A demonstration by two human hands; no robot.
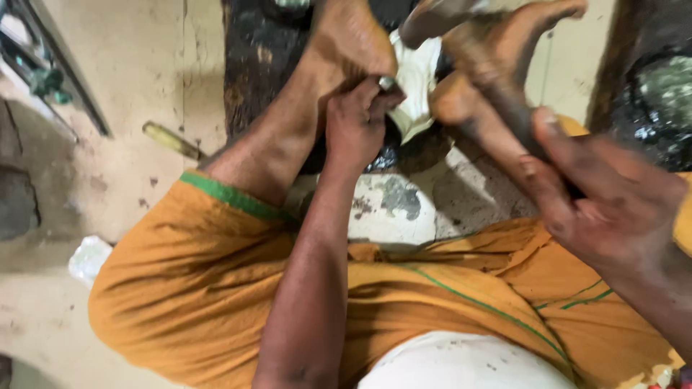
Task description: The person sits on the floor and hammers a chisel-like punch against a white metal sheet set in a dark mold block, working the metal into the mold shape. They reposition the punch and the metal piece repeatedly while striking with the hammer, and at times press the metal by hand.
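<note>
The scene is lit dimly and warmly, with a yellow cast over the floor [130, 65]. Soft shadows are thrown below the legs toward 6 o'clock. The right hand [613, 209] at 3 o'clock is smeared by motion blur, as is the tool handle [497, 79] held in it. The left hand [357, 122] is rendered more sharply. Dark areas at 12 o'clock are underexposed.

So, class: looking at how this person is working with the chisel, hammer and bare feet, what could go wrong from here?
1. The left hand holds a small metal chisel against the white piece, so a missed blow could hit the fingers.
2. Bare feet brace the piece beside the strike point and could be hurt.
3. The right hand swings the hammer, blurred; its grip may slip.
</note>
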